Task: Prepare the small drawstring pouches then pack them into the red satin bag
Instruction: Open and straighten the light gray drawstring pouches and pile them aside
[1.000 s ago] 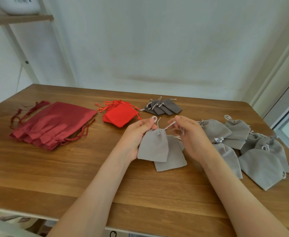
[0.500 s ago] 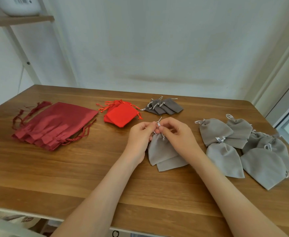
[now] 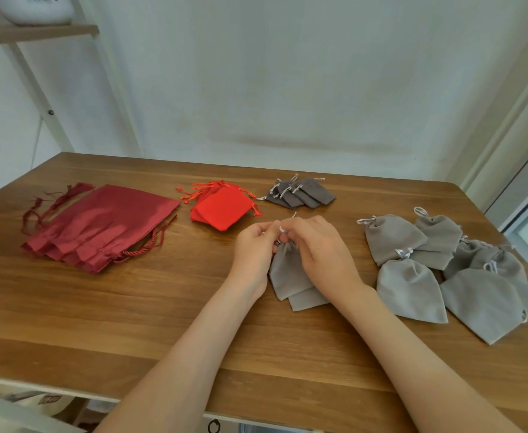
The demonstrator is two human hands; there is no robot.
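pouch in work: light grey pouch lies on the table, front middle, with its neck gathered and pointing away from the person.
under it: a second flat grey pouch sticks out below, touching the first.
drawstring: the pale drawstring loops up at the neck, between both sets of fingertips.
left hand: left hand has its fingers curled and is pinching the drawstring at the neck from the left.
right hand: right hand is curled over the neck from the right, pinching the drawstring too. Its exact fingertip contact is hidden.
step, my guess: cinching or tying the neck closed.
risk, uneven pull: if one side is tugged harder, the neck probably bunches crooked or stays half open.
risk, slip: the cord is thin and looks slick, so it could slide out of the pinch and the tie could loosen.
risk, snag: the flat pouch beneath could get dragged along when the top one is lifted.
done pile: cinched grey pouches are heaped at the right, overlapping, with loose cords. Another pouch dropped on top may tangle them, and the outer ones near the table's right edge could slide off.
red satin bag: the stack of red satin bags sits far left, well apart from the hands. The satin layers may shift when one is pulled out.
behind the hands: small red pouches and dark grey pouches are close enough for a reaching arm to knock them.
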